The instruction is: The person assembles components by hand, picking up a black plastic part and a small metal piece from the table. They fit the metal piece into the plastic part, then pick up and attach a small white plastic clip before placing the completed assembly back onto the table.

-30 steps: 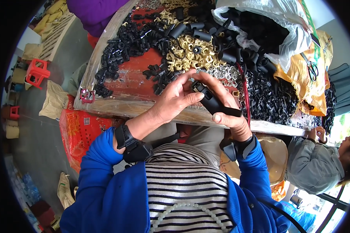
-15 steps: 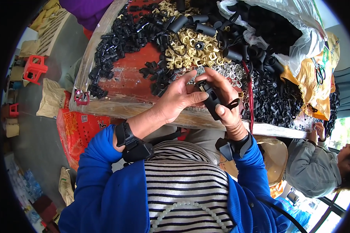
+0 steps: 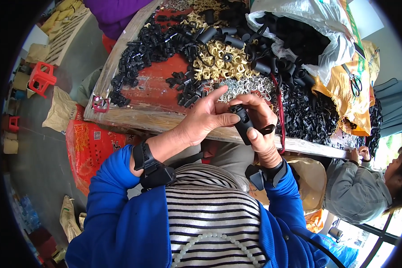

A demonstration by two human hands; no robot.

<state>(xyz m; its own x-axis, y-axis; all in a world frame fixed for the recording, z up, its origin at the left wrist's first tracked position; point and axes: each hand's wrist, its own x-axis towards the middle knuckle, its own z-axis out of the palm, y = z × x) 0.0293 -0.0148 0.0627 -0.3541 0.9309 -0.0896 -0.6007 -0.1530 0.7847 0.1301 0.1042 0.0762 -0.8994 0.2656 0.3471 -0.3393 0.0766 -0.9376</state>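
While both hands meet over the desk (image 3: 134, 100) edge, right hand (image 3: 260, 129) grip is clamped on a black plastic part (image 3: 243, 125); left hand (image 3: 205, 118) fingertips pinch its top end. Looks like mid-assembly; next move likely needs firm, aligned pressing.

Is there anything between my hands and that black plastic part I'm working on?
Nothing visible. The right hand grips the black part directly, and the left hand has its thumb and fingertips on the part's top end. The piles of parts lie beyond, on the table.
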